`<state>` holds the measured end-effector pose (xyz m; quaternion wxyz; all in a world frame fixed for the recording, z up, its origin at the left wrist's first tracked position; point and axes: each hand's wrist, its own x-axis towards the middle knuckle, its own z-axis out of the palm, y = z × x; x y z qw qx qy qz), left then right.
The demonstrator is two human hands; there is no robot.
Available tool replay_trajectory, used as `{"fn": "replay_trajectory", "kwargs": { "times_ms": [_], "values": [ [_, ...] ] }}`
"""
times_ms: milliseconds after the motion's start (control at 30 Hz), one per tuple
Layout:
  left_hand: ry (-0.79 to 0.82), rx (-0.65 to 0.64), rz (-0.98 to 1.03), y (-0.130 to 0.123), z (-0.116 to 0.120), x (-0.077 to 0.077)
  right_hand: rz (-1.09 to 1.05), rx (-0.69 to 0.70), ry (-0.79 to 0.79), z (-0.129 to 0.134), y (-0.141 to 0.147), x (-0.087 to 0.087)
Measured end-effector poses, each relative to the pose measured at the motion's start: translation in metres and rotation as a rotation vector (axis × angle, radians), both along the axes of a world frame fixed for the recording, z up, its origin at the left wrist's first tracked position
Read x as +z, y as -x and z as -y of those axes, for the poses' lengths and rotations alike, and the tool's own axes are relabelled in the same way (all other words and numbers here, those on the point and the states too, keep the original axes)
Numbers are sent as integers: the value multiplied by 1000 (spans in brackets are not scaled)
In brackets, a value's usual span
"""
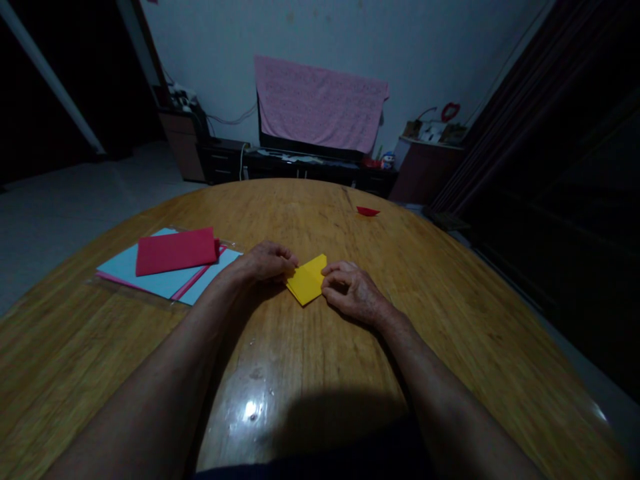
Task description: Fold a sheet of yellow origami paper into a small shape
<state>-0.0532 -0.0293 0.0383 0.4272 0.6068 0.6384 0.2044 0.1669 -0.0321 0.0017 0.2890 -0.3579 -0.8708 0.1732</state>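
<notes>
Yellow origami paper (306, 280) is lying folded on the wooden bench (310, 213), between the person's 2 hands. The left hand (267, 261) is curling nearly closed, its fingertips gripping the paper's left edge. The right hand (353, 292) is curving the same way, holding the paper's right edge. Beyond the left hand, a red sheet (176, 251) is resting on blue sheets (150, 275) stacked over a clear plastic sleeve (113, 285). A small folded red paper (368, 211) is lying on the bench, well apart from both hands.
</notes>
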Motion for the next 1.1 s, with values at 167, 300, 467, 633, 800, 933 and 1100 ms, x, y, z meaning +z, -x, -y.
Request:
{"fn": "replay_trajectory", "kwargs": {
  "times_ms": [167, 300, 467, 633, 800, 933, 1100],
  "values": [
    [116, -19, 157, 5, 9, 11, 37, -4, 20, 1, 1, 2],
    [167, 50, 210, 2, 10, 11, 68, -9, 22, 1, 1, 3],
    [195, 156, 280, -1, 5, 4, 52, 2, 6, 2, 1, 3],
    [204, 244, 425, 0, -1, 2, 60, -5, 26, 2, 2, 4],
    [223, 258, 428, 0, -2, 2, -9, 32, -34, 1, 3, 0],
    [87, 163, 286, 3, 2, 6, -2, 36, -49, 0, 3, -3],
    [-154, -246, -72, 5, 10, 20, 43, 39, -84, 0, 4, -3]
  ]
}}
